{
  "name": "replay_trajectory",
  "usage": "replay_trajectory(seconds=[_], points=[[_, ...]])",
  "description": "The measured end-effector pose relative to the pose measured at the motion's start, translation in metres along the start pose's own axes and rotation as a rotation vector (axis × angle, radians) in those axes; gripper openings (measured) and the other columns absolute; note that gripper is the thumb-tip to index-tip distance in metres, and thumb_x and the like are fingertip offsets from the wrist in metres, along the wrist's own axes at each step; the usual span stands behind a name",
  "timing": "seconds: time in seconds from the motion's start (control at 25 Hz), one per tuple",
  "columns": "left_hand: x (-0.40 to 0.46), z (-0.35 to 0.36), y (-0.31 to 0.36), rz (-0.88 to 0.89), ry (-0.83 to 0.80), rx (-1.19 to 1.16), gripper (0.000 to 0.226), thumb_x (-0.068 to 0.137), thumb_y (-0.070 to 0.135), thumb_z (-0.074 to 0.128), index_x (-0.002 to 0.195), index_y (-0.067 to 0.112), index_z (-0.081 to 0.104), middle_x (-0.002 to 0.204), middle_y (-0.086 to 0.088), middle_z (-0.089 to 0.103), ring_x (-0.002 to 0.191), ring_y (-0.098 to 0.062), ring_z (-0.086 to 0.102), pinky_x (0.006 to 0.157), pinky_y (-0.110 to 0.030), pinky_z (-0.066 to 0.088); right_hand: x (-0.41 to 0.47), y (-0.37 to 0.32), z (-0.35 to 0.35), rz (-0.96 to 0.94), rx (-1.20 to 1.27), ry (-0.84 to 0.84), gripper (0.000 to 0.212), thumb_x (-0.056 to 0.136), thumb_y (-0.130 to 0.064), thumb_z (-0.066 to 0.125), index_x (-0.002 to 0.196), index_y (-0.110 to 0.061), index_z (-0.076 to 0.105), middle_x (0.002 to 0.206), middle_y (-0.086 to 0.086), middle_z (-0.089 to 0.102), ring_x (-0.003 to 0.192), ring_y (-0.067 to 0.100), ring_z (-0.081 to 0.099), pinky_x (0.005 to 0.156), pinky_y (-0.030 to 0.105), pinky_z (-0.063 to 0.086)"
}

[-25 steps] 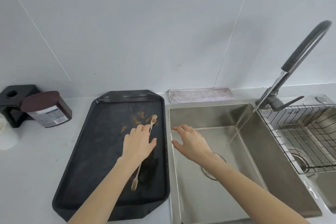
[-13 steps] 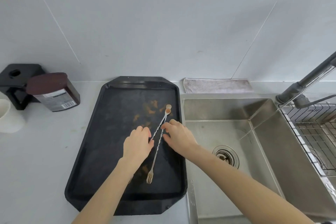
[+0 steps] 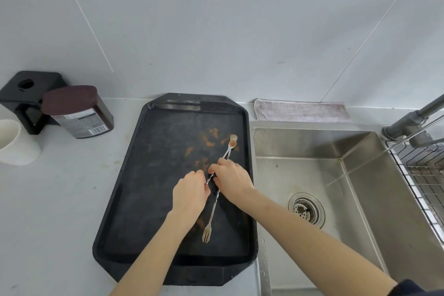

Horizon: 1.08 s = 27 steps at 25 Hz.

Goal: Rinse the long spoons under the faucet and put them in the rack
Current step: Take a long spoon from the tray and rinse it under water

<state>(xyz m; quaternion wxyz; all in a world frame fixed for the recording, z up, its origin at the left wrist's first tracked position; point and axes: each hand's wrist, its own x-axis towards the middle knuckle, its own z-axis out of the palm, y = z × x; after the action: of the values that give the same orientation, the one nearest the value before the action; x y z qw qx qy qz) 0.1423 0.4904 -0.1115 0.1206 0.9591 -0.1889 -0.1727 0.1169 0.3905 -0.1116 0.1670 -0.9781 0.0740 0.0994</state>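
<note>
Left fingers [image 3: 201,176]: curled at the twisted stem of a spoon, apparently pinching it; the contact itself is masked by the hand.
Right fingers [image 3: 217,166]: curled down over the stems where they cross; whether they have closed on a stem or only press on it cannot be told.
Left hand [image 3: 191,193]: over the tray's middle, knuckles up.
Right hand [image 3: 231,181]: just beside the left, reaching in from the sink side.
Spoons [image 3: 214,202]: two long stems crossing on the tray; both small bowls lie together at the far end, one smeared orange; one near end shows a fork tip, the other is under the left hand.
Tray [image 3: 134,199]: black, on the bench, orange residue near the bowls.
Progress: judged at the start; pick-up in hand, nothing rinsed, nothing racked.
Remaining: lift both, rinse, place in the rack.
Sink [image 3: 360,199]: beside the tray, holding no spoon.
Faucet [image 3: 413,120]: cut off at the right edge; spout out of view. A thin slanting line crosses the basin; water or reflection, undetermined.
Rack [image 3: 422,175]: only its left part in view; contents not assessable.
</note>
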Motion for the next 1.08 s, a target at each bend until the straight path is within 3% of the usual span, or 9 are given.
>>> replay_trajectory(seconds=[0.16, 0.36, 0.48, 0.56, 0.64, 0.84, 0.96, 1.08], points=[[-0.002, -0.003, -0.001, -0.006, 0.020, -0.074, 0.021, 0.092, 0.022, 0.050, 0.109, 0.012, 0.057, 0.111, -0.007, 0.064, 0.097, -0.022, 0.063, 0.081, -0.027, 0.050, 0.001, 0.000, -0.002, 0.080, 0.123, 0.035, 0.026, 0.094, -0.011, 0.046, 0.114, -0.009, 0.061, 0.113, 0.013, 0.064, 0.099, 0.029, 0.063, 0.086, 0.035, 0.052], [-0.004, -0.006, 0.000, -0.056, 0.028, -0.310, 0.004, 0.088, 0.017, 0.056, 0.090, 0.013, 0.055, 0.101, -0.010, 0.068, 0.079, -0.017, 0.057, 0.073, -0.022, 0.044, 0.000, 0.000, -0.007, 0.351, 0.680, 0.165, 0.016, 0.088, -0.014, 0.057, 0.102, -0.008, 0.063, 0.104, 0.010, 0.069, 0.087, 0.014, 0.060, 0.081, 0.023, 0.047], [-0.007, -0.010, 0.007, -0.034, 0.059, -0.400, 0.007, 0.087, 0.015, 0.058, 0.092, 0.011, 0.058, 0.101, -0.011, 0.069, 0.077, -0.014, 0.055, 0.072, -0.019, 0.041, -0.002, 0.002, -0.012, 0.477, 0.962, 0.205, 0.010, 0.083, -0.014, 0.064, 0.089, -0.015, 0.056, 0.091, 0.007, 0.064, 0.082, 0.014, 0.059, 0.085, 0.028, 0.053], [-0.010, -0.013, 0.013, -0.011, 0.075, -0.434, 0.009, 0.086, 0.015, 0.058, 0.094, 0.009, 0.059, 0.099, -0.010, 0.069, 0.076, -0.013, 0.055, 0.066, -0.016, 0.040, -0.006, 0.006, -0.017, 0.533, 1.160, 0.197, 0.015, 0.082, -0.011, 0.065, 0.085, -0.017, 0.052, 0.087, 0.004, 0.062, 0.078, 0.016, 0.061, 0.077, 0.028, 0.056], [-0.012, -0.015, 0.022, 0.000, 0.073, -0.498, 0.014, 0.086, 0.015, 0.058, 0.097, 0.007, 0.061, 0.097, -0.010, 0.069, 0.077, -0.015, 0.056, 0.063, -0.015, 0.041, -0.014, 0.011, -0.025, 0.546, 1.289, 0.193, 0.014, 0.083, -0.009, 0.064, 0.092, -0.013, 0.054, 0.081, 0.000, 0.061, 0.073, 0.012, 0.061, 0.066, 0.017, 0.052], [-0.015, -0.017, 0.057, -0.049, -0.063, -0.837, 0.016, 0.087, 0.018, 0.059, 0.100, 0.010, 0.063, 0.090, -0.006, 0.067, 0.080, -0.019, 0.061, 0.085, -0.035, 0.053, -0.044, 0.040, -0.054, 0.499, 1.373, 0.259, 0.019, 0.085, -0.006, 0.059, 0.104, -0.007, 0.063, 0.075, -0.003, 0.061, 0.069, 0.006, 0.059, 0.067, 0.014, 0.052], [-0.022, -0.018, 0.084, -0.052, -0.152, -0.997, 0.019, 0.087, 0.018, 0.059, 0.102, 0.007, 0.064, 0.076, 0.004, 0.061, 0.069, -0.010, 0.056, 0.069, -0.022, 0.051, -0.062, 0.061, -0.071, 0.474, 1.384, 0.294, 0.020, 0.085, -0.005, 0.059, 0.105, -0.005, 0.062, 0.075, 0.001, 0.061, 0.070, 0.010, 0.060, 0.066, 0.014, 0.053], [-0.027, -0.015, 0.114, 0.007, -0.191, -1.020, 0.013, 0.088, 0.019, 0.059, 0.096, 0.011, 0.063, 0.074, 0.004, 0.059, 0.065, -0.006, 0.054, 0.059, -0.013, 0.048, -0.079, 0.085, -0.083, 0.447, 1.363, 0.336, 0.018, 0.084, -0.005, 0.059, 0.102, -0.006, 0.063, 0.078, 0.004, 0.062, 0.072, 0.013, 0.060, 0.066, 0.014, 0.054]])
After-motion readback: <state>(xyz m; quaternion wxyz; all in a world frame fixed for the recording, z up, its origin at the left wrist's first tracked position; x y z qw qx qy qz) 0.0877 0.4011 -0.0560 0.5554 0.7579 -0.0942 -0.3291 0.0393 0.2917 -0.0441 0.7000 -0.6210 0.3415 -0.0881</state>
